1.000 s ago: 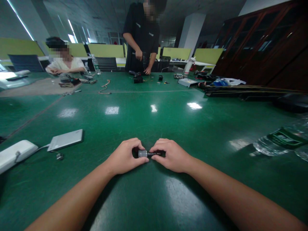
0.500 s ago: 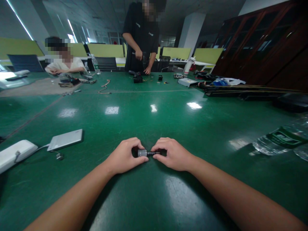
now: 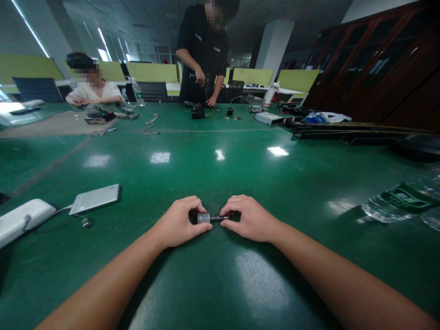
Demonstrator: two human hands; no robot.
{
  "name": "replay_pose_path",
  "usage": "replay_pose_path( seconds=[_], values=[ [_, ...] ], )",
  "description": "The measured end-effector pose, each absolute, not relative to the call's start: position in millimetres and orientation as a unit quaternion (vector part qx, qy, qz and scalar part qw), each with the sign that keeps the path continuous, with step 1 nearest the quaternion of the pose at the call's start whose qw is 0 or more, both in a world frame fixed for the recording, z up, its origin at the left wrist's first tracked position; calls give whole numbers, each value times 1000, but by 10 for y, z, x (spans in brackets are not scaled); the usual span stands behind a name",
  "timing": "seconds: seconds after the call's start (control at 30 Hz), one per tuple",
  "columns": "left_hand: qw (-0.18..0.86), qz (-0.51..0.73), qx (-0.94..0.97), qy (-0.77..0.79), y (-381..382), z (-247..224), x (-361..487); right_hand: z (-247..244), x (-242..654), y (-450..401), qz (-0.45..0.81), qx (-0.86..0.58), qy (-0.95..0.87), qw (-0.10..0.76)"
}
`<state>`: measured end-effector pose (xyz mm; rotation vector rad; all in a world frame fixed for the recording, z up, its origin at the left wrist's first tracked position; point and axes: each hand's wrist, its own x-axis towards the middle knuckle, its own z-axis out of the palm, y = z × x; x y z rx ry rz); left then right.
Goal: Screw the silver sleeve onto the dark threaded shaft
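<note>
Just above the green tabletop, my left hand is closed around a small grey metal cylinder, thumb below and fingers above. A thin dark rod runs from the cylinder's right end toward my other hand. My right hand pinches the rod's far end between thumb and fingertips. Both pieces lie roughly in one line; whether they are fixed together I cannot tell. My fingers hide part of the cylinder and the rod's right tip.
A silver box with a cable and a white device lie on the left. Plastic water bottles lie on the right. Across the table a person in black handles a dark tool; another person sits at left.
My right hand has shifted very slightly right along the rod. The rod's surface shows differently, less spiral-looking than before. My left hand keeps its hold on the cylinder.
</note>
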<state>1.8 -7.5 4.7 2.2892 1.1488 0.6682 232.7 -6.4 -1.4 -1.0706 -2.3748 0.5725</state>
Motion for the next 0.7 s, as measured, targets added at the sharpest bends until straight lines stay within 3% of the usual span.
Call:
replay_pose_path(
  seconds=[0.47, 0.7],
  values=[
    [244, 242, 837, 425, -68, 41, 5, 5, 2392, -36, 209, -402, -862, 227],
    [242, 235, 833, 438, -67, 35, -5, -14, 2463, 28, 174, -509, -812, 227]
  ],
)
